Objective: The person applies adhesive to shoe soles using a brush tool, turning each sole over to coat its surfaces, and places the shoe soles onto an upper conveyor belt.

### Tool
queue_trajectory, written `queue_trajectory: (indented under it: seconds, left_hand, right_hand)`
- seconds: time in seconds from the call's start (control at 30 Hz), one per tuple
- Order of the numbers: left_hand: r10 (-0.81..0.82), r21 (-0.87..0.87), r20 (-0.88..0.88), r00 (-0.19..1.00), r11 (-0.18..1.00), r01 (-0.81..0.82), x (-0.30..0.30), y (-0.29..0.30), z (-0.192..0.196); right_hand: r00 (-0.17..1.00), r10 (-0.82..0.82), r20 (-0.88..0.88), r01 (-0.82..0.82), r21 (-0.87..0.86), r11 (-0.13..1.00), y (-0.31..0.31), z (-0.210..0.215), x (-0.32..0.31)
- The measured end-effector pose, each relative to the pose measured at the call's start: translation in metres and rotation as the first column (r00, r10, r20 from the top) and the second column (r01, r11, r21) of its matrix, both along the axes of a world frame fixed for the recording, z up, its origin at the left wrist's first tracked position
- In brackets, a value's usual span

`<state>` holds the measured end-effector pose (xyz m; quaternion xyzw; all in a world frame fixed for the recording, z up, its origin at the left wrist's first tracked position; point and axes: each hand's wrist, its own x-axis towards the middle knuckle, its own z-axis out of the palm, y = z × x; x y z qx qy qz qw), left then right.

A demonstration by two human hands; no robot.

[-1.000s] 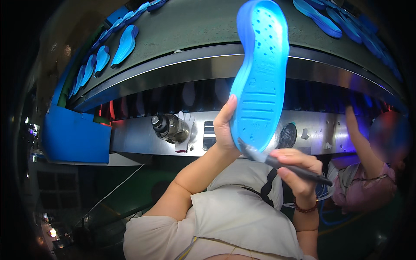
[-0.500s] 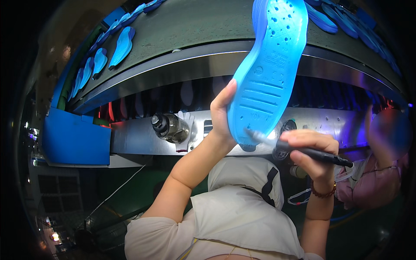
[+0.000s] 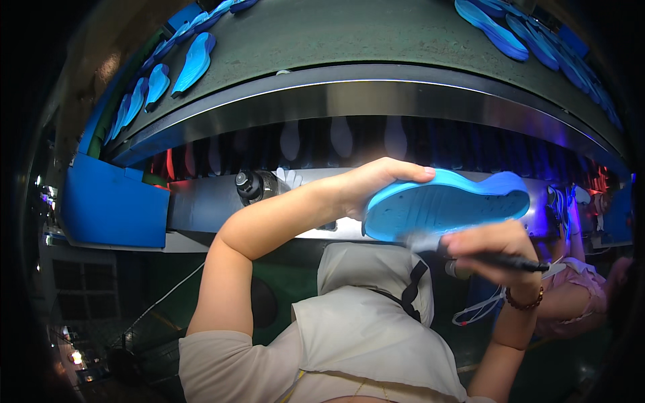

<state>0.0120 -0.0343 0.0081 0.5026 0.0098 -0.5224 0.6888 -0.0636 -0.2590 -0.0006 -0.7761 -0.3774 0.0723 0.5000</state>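
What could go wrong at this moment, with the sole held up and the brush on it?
The left hand pinches the blue sole at one end only, so brush pressure might tip or twist it loose. The brush in the right hand works along the near edge and may stray onto the fingers or drip on the apron.

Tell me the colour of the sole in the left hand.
Bright blue, the sole shows best in the head view, held by the left hand.
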Motion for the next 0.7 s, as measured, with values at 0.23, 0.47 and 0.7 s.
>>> queue_trajectory:
  seconds: [0.23,0.47,0.7]
  left_hand:
    - [-0.049,0.145,-0.002,0.999,0.988,0.049,0.003,0.012,-0.004]
    - [-0.061,0.122,0.043,0.997,0.991,0.055,-0.001,0.016,-0.011]
    - [0.108,-0.202,-0.351,0.93,0.961,-0.187,-0.018,0.006,-0.072]
  right_hand:
    - [0.991,0.133,0.032,-0.129,-0.1,0.987,-0.012,0.003,0.002]
    - [0.994,-0.075,-0.077,0.059,-0.196,0.979,-0.038,-0.001,0.007]
    - [0.766,-0.441,-0.468,0.585,0.223,0.78,-0.01,-0.058,-0.009]
